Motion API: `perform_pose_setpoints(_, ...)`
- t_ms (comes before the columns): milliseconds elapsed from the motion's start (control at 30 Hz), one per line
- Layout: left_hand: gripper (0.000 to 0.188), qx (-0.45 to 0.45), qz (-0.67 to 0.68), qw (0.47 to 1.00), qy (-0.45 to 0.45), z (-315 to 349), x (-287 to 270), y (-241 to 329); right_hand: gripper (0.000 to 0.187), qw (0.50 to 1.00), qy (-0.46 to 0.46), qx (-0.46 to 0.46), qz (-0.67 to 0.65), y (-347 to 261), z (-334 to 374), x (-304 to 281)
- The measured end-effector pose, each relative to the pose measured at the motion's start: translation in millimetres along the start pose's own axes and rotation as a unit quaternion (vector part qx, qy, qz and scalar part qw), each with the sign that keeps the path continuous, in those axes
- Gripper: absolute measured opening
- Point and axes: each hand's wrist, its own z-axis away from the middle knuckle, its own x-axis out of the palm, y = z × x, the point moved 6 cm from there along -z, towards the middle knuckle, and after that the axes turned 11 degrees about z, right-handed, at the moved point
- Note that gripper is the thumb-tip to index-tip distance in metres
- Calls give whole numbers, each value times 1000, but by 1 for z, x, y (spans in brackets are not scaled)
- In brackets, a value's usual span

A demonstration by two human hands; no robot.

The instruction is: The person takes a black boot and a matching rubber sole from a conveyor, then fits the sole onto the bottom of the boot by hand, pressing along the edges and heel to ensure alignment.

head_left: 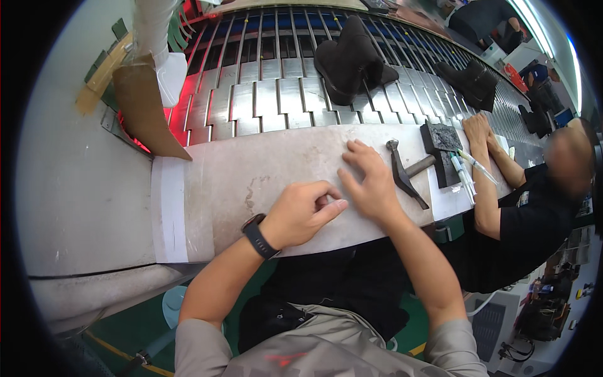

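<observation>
Over a pale bench [264, 163], left hand [298, 217] loosely curled, right hand [372, 182] spread, metal conveyor [289, 94] behind, green floor [257, 286] below

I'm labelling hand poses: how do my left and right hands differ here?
Your left hand is loosely curled; your right hand has its fingers extended. Your left hand has a dark watch at its wrist; your right hand has none. Your right hand is nearer the hammer than your left hand. Both are over the pale work surface.
</observation>
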Motion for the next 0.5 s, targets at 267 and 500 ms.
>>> perform_pose_setpoints(267,16,51,-227,960,157,94,-46,11,20,995,57,43,-69,5,17,-3)
perform_pose_setpoints(500,13,81,-325,912,238,102,-37,0,16,959,60,208,-184,21,22,-11)
